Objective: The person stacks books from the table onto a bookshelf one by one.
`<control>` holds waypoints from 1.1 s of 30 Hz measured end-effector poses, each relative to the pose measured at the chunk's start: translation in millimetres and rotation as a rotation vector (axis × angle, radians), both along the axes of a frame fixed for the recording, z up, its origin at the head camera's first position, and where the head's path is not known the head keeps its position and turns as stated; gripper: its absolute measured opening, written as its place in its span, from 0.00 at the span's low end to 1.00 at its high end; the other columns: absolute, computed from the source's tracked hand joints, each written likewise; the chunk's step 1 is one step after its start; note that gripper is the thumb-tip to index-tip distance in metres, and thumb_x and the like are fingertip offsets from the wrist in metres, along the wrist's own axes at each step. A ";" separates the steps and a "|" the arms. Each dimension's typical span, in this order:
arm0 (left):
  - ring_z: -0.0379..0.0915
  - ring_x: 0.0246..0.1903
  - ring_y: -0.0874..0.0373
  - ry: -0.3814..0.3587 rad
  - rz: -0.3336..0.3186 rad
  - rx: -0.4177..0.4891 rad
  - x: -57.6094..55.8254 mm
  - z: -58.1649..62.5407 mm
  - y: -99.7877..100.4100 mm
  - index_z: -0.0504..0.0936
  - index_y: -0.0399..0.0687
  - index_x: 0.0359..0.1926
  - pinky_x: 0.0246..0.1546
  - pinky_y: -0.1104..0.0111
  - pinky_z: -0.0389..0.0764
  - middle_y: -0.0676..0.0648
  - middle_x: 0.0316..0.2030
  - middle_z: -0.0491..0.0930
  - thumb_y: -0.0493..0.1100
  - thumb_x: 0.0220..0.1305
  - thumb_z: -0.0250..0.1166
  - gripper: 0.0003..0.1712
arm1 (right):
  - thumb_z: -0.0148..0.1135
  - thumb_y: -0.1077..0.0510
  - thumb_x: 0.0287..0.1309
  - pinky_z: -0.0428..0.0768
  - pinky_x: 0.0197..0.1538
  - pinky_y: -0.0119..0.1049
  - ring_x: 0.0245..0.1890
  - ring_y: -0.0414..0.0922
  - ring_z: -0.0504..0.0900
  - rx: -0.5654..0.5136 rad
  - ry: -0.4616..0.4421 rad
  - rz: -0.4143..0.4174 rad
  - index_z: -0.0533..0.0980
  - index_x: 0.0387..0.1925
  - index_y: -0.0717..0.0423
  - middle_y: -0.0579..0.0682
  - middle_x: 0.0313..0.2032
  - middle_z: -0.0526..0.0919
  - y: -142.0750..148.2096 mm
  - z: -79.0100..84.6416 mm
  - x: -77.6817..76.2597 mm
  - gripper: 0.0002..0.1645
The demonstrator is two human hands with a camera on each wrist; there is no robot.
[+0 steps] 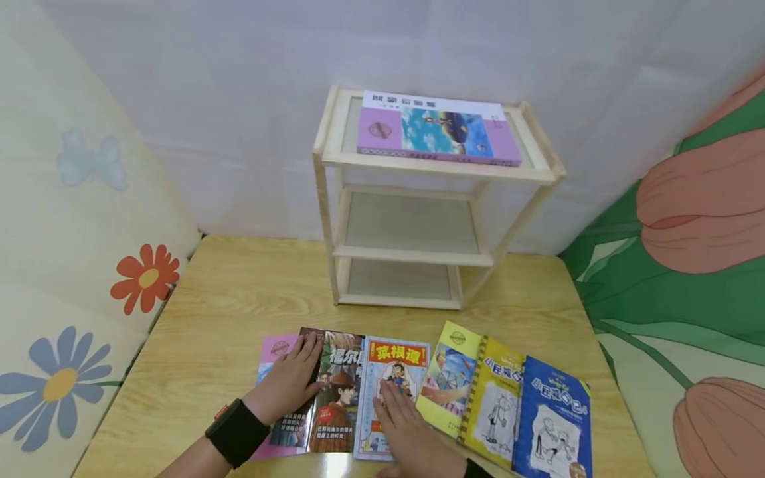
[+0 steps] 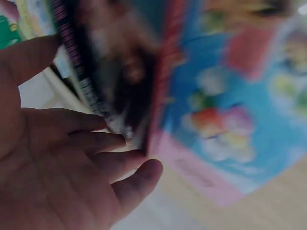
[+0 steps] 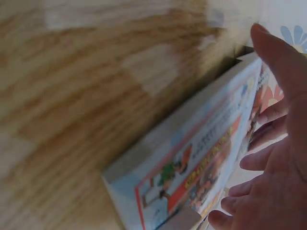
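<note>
left hand (image 1: 287, 385) laid over dark-covered books (image 1: 331, 425), fingers straight; right hand (image 1: 412, 428) likewise on pale-blue book (image 1: 396, 355); all at six o'clock from wooden shelf (image 1: 412, 257) (neither grips; seemingly steadying the row).

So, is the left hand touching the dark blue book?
Apart. In the head view, the right hand lies between the left hand and the dark blue book.

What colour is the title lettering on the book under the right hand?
Yellow; the rectangular pale-blue paper book shows best in the head view.
</note>
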State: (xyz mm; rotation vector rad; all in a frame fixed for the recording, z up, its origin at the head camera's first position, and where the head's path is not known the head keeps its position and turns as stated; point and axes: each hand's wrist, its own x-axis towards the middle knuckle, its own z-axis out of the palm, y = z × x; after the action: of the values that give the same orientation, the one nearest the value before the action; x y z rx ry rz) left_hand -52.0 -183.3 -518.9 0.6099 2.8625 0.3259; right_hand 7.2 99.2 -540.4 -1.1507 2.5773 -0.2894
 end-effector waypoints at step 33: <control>0.48 0.68 0.31 0.027 -0.005 0.002 4.6 -10.6 -0.7 0.61 0.26 0.65 0.58 0.48 0.70 0.28 0.68 0.54 0.54 0.65 0.59 0.40 | 0.65 0.49 0.49 0.63 0.67 0.48 0.73 0.59 0.44 0.050 -0.094 -0.097 0.46 0.73 0.61 0.64 0.73 0.40 -19.5 5.9 4.3 0.56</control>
State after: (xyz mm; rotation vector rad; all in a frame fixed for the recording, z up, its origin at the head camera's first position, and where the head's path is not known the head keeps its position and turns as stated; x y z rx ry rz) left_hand -47.4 -184.0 -529.4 0.6271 2.8863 0.3225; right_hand 11.5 79.7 -534.5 -0.9734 2.5464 -0.2919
